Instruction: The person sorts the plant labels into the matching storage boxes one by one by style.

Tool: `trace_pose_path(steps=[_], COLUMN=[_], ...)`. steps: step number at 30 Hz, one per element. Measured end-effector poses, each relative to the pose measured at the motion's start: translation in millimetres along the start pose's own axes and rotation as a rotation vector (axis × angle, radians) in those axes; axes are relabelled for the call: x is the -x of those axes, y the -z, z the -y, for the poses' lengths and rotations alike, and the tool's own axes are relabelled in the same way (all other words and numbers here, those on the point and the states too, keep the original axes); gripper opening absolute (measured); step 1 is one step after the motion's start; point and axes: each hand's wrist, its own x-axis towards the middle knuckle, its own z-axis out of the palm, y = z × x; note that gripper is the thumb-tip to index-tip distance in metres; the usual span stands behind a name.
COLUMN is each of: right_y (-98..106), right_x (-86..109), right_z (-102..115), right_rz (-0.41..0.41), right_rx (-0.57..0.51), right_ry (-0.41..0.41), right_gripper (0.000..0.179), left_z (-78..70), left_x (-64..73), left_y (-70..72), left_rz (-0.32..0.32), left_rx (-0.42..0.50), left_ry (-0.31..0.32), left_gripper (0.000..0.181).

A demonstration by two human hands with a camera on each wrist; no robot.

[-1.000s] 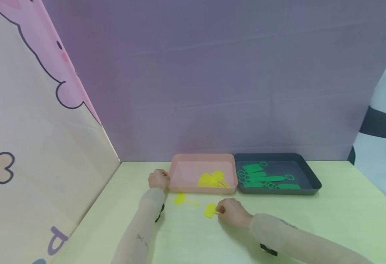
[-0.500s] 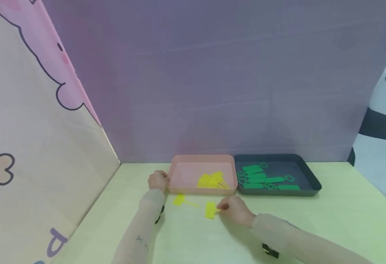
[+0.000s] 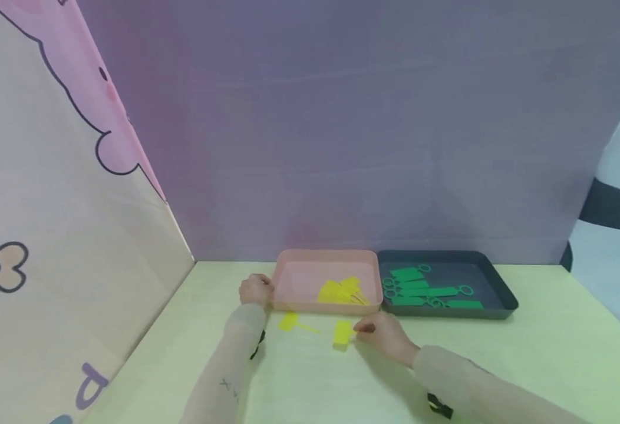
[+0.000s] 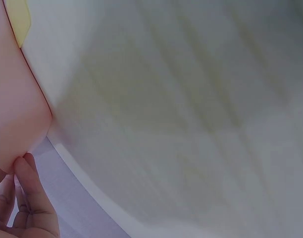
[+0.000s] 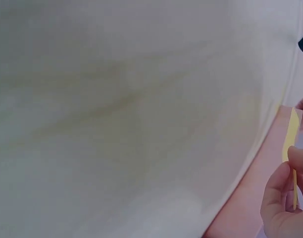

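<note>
My right hand (image 3: 385,337) pinches the thin stem of a yellow tag (image 3: 343,333), a flat rectangle, in front of the pink tray (image 3: 299,272). In the right wrist view this tag (image 5: 290,135) appears nearly edge-on, its stem running down between thumb and finger. At the tray's left side, my left hand (image 3: 256,290) grips the wall; the left wrist view has thumb and fingertip pinching the pink tray's corner (image 4: 23,114). A second yellow tag (image 3: 289,321) lies on the table between the hands, stem pointing right. Several more yellow tags (image 3: 336,291) are piled inside the pink tray.
Beside the pink tray on the right stands a dark grey tray (image 3: 464,274) holding several green tags (image 3: 413,292) with ring ends. Both trays are near the purple back curtain (image 3: 342,147). A printed cloth (image 3: 66,206) borders the table's left.
The right hand has shifted slightly away and to the right, turning the held tag so its rectangle stands more upright. The left hand keeps its place at the tray.
</note>
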Motion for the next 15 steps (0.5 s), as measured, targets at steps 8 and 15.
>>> trace_pose_path(steps=[8,15], right_y=[16.2,24.7], right_x=[-2.0,-10.8], right_z=[7.6,14.9], right_rz=[-0.032,-0.079], right_rx=[-0.084,-0.129], right_ry=[0.011,-0.051], right_gripper=[0.016,0.016], left_z=[-2.2,0.7], left_x=[3.8,-0.9], left_y=[-0.2,-0.8], left_rz=[-0.007,-0.022], left_rx=[-0.003,-0.004], left_ry=[-0.005,-0.010], left_gripper=[0.012,0.013])
